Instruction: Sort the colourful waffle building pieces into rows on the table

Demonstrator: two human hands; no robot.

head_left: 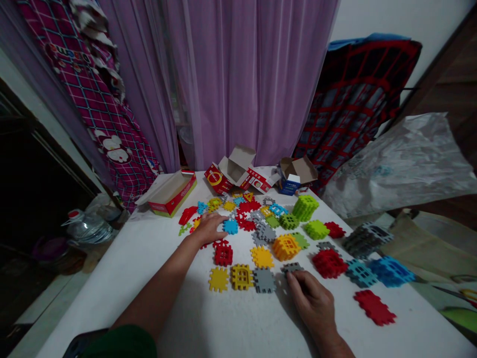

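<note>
My left hand (209, 228) reaches over the middle of the table, thumb and forefinger apart at the near-left edge of a blue notched building tile (230, 226). Whether it touches the tile I cannot tell. Lower right, my right hand (315, 294) has its fingers closed on the edge of a grey notched tile (292, 267). Left of that tile, a row is made up of a flat grey tile (264, 280), a yellow window tile (241, 277) and a plain yellow tile (218, 279). An orange-yellow tile (262, 257) and a red window tile (223, 254) lie farther back.
Stacks of green (305, 208), orange (286, 247), red (329, 263), blue (391, 271) and dark grey (367, 239) tiles stand to the right. A single red tile (374, 307) lies near the right edge. Opened cardboard boxes (173, 195) line the back, before a purple curtain (242, 84).
</note>
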